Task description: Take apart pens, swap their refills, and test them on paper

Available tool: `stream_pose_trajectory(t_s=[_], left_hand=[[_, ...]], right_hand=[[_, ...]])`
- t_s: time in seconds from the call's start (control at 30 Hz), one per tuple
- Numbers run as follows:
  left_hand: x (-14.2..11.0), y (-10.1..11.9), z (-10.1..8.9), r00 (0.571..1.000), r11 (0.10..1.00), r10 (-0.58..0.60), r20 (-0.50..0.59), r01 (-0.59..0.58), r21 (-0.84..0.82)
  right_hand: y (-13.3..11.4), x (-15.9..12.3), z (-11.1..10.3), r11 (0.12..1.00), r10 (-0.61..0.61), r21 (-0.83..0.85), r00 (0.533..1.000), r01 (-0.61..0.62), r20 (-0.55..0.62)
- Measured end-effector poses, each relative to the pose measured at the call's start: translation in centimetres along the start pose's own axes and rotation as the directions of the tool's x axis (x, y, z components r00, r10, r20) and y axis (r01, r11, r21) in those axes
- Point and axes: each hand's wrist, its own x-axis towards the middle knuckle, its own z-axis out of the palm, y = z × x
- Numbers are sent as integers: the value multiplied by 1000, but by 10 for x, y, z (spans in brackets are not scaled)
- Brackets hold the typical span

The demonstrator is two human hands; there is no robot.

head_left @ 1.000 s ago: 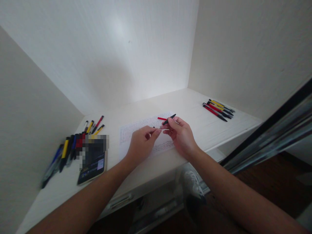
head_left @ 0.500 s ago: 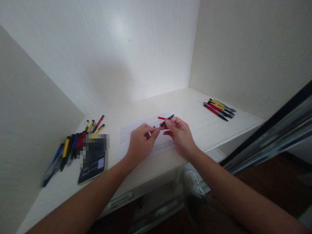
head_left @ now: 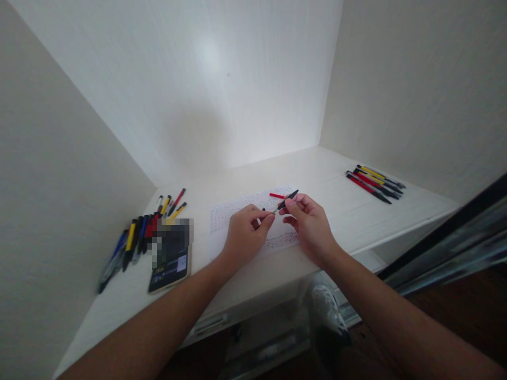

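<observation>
Over the sheet of handwritten paper (head_left: 222, 215), my two hands meet fingertip to fingertip. My right hand (head_left: 315, 228) grips a black pen barrel section (head_left: 292, 195), its tapered end pointing up and away to the right. Thumb and fingertips of my left hand (head_left: 246, 232) pinch a thin, shiny pen part (head_left: 275, 211) at the barrel's lower end; whether it is a spring or a refill is too small to tell. Just behind the black section lies a red pen tube (head_left: 276, 196) on the paper. A small black piece (head_left: 263, 209) shows behind my left fingers.
At left, several pens (head_left: 137, 237) in yellow, black, blue and red lie beside a phone (head_left: 170, 269), partly blurred out. Several red and yellow pens (head_left: 372, 184) lie in a group at right. White panels enclose the shelf (head_left: 253, 171) at the back and sides.
The view has turned slightly left, so everything sits further right. The gap between my left fingertips and the black barrel section has widened a little, showing more of the thin part.
</observation>
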Motion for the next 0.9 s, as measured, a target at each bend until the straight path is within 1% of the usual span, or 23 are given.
stream_pose_trajectory(t_s=[0.1, 0.2, 0.33, 0.57, 0.7, 0.83, 0.9], left_hand=[[0, 1, 0, 1000, 1000, -13, 5, 13, 1], [0, 0, 0, 1000, 1000, -10, 9, 10, 2], [0, -1, 2, 1000, 1000, -4, -4, 4, -22], [-3, 2, 5, 994, 983, -111, -23, 106, -152], [-3, 1, 7, 993, 982, -110, -31, 104, -155], [-1, -2, 8, 994, 982, -110, -7, 107, -153], [0, -4, 9, 989, 976, -149, 0, 147, -161]], right_hand=[[0, 0, 0, 1000, -4, -12, 1000, 4, -15], [-1, -1, 1, 996, -22, -87, 999, 25, 35], [-2, -3, 2, 979, -91, -175, 992, 106, 92], [-1, 0, -2, 942, -119, -301, 986, 150, 120], [-3, -4, 0, 919, -119, -361, 984, 161, 136], [-6, -6, 0, 917, -102, -369, 984, 149, 144], [-8, 1, -6, 887, -152, -422, 981, 189, 121]])
